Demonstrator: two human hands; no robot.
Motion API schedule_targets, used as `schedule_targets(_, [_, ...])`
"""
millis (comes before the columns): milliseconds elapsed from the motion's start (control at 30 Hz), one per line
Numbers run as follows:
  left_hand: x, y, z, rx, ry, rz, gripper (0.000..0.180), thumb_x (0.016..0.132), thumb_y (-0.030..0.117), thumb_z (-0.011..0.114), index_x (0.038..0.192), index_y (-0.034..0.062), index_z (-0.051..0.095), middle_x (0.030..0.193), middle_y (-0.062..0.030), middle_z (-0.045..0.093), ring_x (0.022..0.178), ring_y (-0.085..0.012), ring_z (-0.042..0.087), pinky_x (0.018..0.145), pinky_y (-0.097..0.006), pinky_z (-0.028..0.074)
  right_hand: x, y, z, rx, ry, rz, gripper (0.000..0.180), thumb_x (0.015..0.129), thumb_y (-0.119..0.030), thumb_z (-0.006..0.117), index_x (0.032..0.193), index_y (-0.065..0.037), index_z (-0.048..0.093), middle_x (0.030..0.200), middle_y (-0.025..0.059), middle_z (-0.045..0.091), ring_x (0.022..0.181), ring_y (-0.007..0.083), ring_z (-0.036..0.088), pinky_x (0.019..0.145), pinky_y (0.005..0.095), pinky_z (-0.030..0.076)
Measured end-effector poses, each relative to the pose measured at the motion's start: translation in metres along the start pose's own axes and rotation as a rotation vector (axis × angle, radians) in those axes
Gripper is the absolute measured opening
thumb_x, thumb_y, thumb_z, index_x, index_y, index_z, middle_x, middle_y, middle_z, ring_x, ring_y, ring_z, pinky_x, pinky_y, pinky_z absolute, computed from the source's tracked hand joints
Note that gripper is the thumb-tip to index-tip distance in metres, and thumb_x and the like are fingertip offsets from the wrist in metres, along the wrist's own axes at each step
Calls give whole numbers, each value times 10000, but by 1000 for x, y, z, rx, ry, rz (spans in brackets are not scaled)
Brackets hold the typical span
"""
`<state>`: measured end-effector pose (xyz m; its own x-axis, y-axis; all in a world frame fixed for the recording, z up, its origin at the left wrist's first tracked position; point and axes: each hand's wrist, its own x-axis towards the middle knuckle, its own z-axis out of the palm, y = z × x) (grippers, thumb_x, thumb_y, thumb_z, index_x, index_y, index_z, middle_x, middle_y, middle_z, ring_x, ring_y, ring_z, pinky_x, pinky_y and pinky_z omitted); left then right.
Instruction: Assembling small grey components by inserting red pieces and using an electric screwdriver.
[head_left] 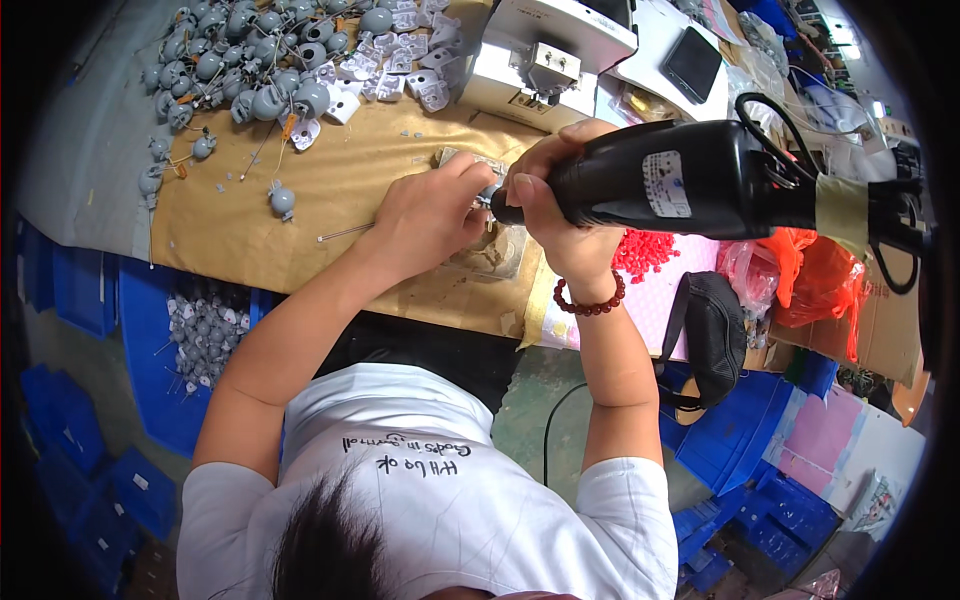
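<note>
My right hand (560, 210) is wrapped around the front of a black electric screwdriver (640, 178), which lies almost level with its nose pointing left. Just ahead of that nose, my left hand (435, 215) pinches a small grey part (486, 196), mostly covered by the fingers. Both hands are over a worn, brownish fixture block (495, 257) on the tan table cover (300, 225). Under my left wrist a thin wire (345, 233) sticks out. The tool's tip and its exact contact with the part are hidden.
Grey round housings with wires (265, 100) and grey-white brackets (425, 85) are heaped at the back left. A white machine (540, 65) stands behind my hands. Red small parts (645, 253), a black pouch (708, 325) and cables (785, 120) lie right. A blue bin (150, 370) sits below left.
</note>
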<state>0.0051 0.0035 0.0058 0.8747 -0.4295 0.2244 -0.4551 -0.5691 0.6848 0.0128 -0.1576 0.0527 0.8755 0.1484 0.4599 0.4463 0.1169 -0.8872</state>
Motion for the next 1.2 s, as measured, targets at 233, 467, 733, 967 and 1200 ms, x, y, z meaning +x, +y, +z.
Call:
schedule_targets(233, [-2,5,1,65,4,-102,303,788,131,684,1069,108,576,1032,-90,575,907,-326,627,726,-470,507,18,-16,-9,-122,58,63,478,792,108,645,1210,-11,447,786,97,624,702,183,631,678,308,533])
schedule_targets(467, [-4,4,5,104,75,-19,355,795,156,719,1124,82,610,1150,-86,595,1072,-310,580,910,-420,482,30,19,-94,44,616,280,243,906,-65,672,1119,9,580,932,45,648,746,119,610,664,267,491])
schedule_targets(733, [-13,6,3,22,115,71,336,773,59,720,1086,65,599,1091,-100,637,1093,-309,581,902,-413,489,-40,28,-30,-592,108,173,192,837,-47,738,1025,-27,708,976,79,648,907,187,597,810,294,481])
schedule_targets(967, [-13,6,2,3,93,85,322,777,42,710,1073,53,583,1079,-99,623,1047,-321,597,843,-417,506,-26,38,-15,-118,335,290,122,929,-102,684,964,15,687,914,9,621,828,78,552,734,221,440])
schedule_targets(1200, [-51,4,-41,-182,131,103,401,806,-54,602,1191,58,586,1118,-128,585,1037,-324,605,877,-373,508,-21,22,-11,222,185,441,169,957,-120,656,1044,24,679,938,29,680,853,83,608,797,227,482])
